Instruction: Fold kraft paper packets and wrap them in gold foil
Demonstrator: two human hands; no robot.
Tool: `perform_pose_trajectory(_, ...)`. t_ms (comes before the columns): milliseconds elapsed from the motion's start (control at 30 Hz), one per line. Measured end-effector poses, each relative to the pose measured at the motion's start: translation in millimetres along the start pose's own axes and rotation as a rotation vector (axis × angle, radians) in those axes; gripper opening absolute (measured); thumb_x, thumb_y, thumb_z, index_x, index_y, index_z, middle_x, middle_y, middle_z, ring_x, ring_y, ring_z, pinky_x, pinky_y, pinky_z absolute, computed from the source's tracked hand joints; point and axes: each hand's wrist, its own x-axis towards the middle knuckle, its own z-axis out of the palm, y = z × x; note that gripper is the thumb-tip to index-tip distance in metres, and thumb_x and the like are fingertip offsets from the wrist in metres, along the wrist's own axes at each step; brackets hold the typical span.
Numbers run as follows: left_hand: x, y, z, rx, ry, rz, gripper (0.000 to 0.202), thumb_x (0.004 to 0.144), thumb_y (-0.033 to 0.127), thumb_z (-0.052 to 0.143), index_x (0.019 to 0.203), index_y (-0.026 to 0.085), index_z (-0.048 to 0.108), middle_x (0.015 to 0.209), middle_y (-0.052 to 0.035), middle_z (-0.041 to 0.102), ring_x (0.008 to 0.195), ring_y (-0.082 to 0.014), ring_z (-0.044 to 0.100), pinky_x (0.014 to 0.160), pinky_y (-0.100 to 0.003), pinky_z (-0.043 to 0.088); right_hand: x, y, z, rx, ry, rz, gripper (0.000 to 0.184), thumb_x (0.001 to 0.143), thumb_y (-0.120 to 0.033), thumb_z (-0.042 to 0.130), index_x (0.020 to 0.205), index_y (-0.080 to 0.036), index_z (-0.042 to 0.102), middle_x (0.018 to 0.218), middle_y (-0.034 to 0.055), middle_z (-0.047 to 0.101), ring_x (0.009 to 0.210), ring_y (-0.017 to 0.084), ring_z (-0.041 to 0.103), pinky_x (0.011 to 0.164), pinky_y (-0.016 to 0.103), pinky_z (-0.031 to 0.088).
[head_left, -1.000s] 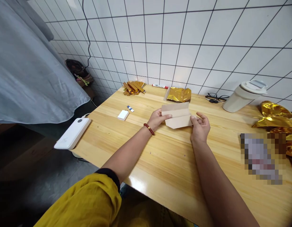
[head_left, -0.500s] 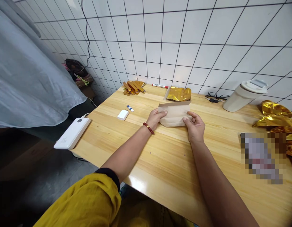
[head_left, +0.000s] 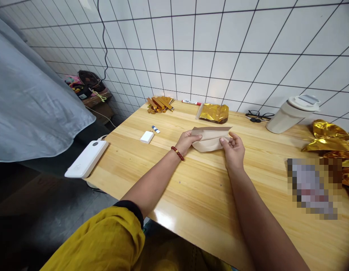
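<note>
Between my hands is a sheet of brownish paper [head_left: 210, 140], creased lengthwise, its far edge standing up. My left hand [head_left: 188, 142], with a dark red bead bracelet [head_left: 177, 153] at the wrist, grips the sheet's left end, thumb on top. At the right end my right hand [head_left: 233, 149] pinches the near part of the paper between thumb and curled fingers. The underside of the sheet is hidden. Just beyond it lies a stack of gold foil sheets [head_left: 214, 113] by the wall.
Folded gold strips [head_left: 160, 104] and a red-capped marker [head_left: 191, 102] lie at the back. A white charger [head_left: 147, 137] and small blue-white tube [head_left: 156, 129] are left; a white power bank [head_left: 86, 159] sits at the left edge. Glasses [head_left: 259, 115], a tumbler [head_left: 290, 113] and crumpled foil [head_left: 329, 135] are right.
The paper's far edge has come down and toward me, so the sheet looks lower and more folded. Both hands keep their hold, with the left thumb slightly further right.
</note>
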Motion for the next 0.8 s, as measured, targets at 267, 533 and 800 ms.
perform_pose_trajectory(267,-2.1,3.3,1.4,0.006,-0.064,0.04,0.048,0.051,0.045,0.089,0.086,0.015,0.074,0.083,-0.0079,0.075,0.082,-0.0227,0.068,0.079,-0.035,0.05,1.5,-6.1,-1.6,0.073,0.119,0.001,0.054,0.057,-0.035,0.08,0.103,-0.02,0.057,0.072,-0.0055,0.059,0.067,0.012,0.059,0.069,0.028,0.049)
perform_pose_trajectory(533,0.1,-0.1,0.9,-0.043,0.09,0.104,0.044,0.044,0.029,0.092,0.081,0.016,0.073,0.08,-0.0032,0.075,0.073,-0.0157,0.067,0.08,-0.031,0.051,-2.6,-11.6,1.9,0.1,0.023,0.084,0.042,0.054,-0.036,0.083,0.086,-0.018,0.063,0.065,-0.0033,0.063,0.054,0.01,0.053,0.052,0.023,0.042)
perform_pose_trajectory(800,5.0,6.1,-1.9,-0.229,0.215,0.145,0.043,0.044,0.03,0.092,0.079,0.017,0.069,0.076,0.0006,0.073,0.073,-0.0141,0.067,0.081,-0.03,0.051,-7.0,-2.0,1.5,-0.078,-0.154,0.072,0.041,0.058,-0.043,0.085,0.064,-0.02,0.051,0.048,-0.0079,0.05,0.043,0.007,0.042,0.043,0.02,0.032)
